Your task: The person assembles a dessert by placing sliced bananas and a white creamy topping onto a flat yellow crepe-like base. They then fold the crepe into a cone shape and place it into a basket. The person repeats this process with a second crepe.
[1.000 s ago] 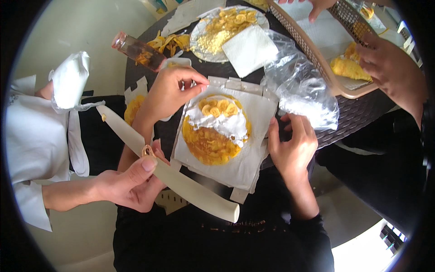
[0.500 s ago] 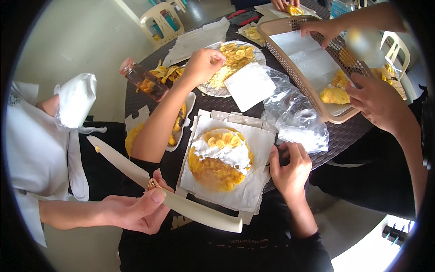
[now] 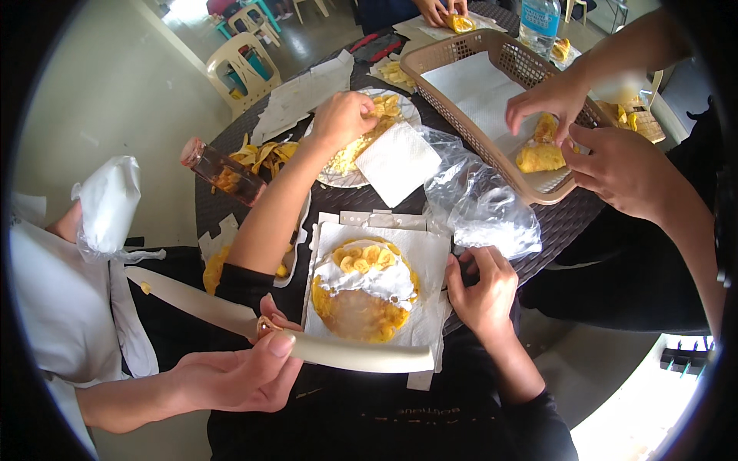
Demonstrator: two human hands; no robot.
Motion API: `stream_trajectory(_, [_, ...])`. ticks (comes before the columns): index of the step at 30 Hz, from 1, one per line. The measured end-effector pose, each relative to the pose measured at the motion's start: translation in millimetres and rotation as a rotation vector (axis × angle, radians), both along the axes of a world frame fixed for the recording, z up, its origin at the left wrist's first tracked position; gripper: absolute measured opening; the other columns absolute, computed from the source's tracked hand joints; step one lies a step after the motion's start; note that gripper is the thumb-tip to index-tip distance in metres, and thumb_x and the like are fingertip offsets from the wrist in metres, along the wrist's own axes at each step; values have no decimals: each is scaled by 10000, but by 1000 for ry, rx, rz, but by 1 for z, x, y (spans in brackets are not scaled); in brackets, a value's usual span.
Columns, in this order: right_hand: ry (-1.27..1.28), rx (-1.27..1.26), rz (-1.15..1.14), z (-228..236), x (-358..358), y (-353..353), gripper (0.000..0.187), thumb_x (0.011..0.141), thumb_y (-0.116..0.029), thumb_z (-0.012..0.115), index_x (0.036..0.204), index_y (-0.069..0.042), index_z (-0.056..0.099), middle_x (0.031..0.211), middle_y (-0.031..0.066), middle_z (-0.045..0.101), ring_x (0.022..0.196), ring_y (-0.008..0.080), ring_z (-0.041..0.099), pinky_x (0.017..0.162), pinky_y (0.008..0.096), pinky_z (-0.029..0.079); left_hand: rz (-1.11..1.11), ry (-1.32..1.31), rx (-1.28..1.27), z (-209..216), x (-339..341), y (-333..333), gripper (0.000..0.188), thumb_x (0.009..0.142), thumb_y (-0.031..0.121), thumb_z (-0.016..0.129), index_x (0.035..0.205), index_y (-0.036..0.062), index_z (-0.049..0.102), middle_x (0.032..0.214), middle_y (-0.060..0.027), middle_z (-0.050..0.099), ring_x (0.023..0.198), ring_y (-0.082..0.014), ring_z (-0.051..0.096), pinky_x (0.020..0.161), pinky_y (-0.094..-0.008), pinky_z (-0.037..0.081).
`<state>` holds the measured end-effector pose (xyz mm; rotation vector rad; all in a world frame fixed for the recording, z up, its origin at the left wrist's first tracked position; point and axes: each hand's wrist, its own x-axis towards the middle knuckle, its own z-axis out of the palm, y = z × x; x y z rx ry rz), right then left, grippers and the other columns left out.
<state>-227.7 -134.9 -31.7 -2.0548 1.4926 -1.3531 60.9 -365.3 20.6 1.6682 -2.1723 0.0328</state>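
My left hand (image 3: pixel 346 123) reaches over to a white plate (image 3: pixel 336 181) of banana slices (image 3: pixel 384 107), its fingertips pinched together among them. Right in front of me lies a round yellow crepe (image 3: pixel 361 315) on paper towel (image 3: pixel 430 253), with a band of white cream (image 3: pixel 369 280) and several banana slices along its far half. Beside the towel's right edge rests my right hand (image 3: pixel 486 290), fingers loosely curled, thumb apart, holding nothing I can see. At my left, another person's hand (image 3: pixel 254 373) holds a long cream-coloured knife (image 3: pixel 192 303), its handle crossing the towel's near edge.
A brown basket (image 3: pixel 453 100), lined with paper, stands at the right; another person's hands (image 3: pixel 615 165) are at a folded yellow crepe (image 3: pixel 540 157) inside it. Crumpled clear plastic (image 3: pixel 492 207) lies beside it. A jar (image 3: pixel 223 170) and banana peels (image 3: pixel 265 154) sit left of the plate.
My left hand has lowered onto the banana slices. The basket worker's left hand has moved down to the folded crepe. The knife handle has swung flatter. The whole view has shifted slightly.
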Motion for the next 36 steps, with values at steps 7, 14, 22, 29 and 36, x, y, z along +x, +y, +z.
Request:
stream_trajectory(7, [32, 37, -22, -3, 0, 0, 182, 811, -152, 793, 815, -43, 646, 740, 79, 632, 588, 258, 633, 566, 375, 506, -63, -239, -76, 6, -7, 1, 181, 822, 250, 758, 898, 88, 783, 876, -153, 758, 835, -337, 744, 780, -461, 591])
stream_trajectory(14, [-10, -17, -1, -2, 2, -2, 175, 798, -86, 801, 836, -22, 643, 727, 98, 629, 574, 244, 601, 556, 371, 494, -90, -375, -135, 9, -6, -7, 192, 820, 243, 745, 927, 88, 784, 838, -173, 742, 793, -375, 726, 741, -489, 577])
stream_trajectory(22, [-12, 3, -7, -2, -1, -2, 181, 796, -93, 804, 834, -26, 640, 728, 95, 626, 575, 244, 597, 556, 369, 493, -40, -334, -116, 13, -8, -9, 180, 851, 189, 758, 1008, 109, 793, 879, -157, 760, 821, -352, 739, 762, -463, 585])
stream_trajectory(29, [-8, 66, -14, -2, -4, -2, 170, 809, -152, 788, 819, -50, 652, 765, 88, 655, 638, 304, 662, 603, 400, 529, 19, -10, -141, 14, 5, 0, 166, 861, 184, 769, 1006, 106, 790, 945, -138, 777, 837, -326, 754, 779, -428, 597])
stream_trajectory(36, [-23, 49, 8, -2, -1, -1, 181, 794, -143, 795, 829, -50, 643, 748, 79, 635, 609, 276, 643, 579, 390, 512, 92, 494, 149, 21, 38, 30, 220, 886, 144, 806, 1074, 32, 787, 928, -109, 796, 793, -152, 740, 732, -292, 572])
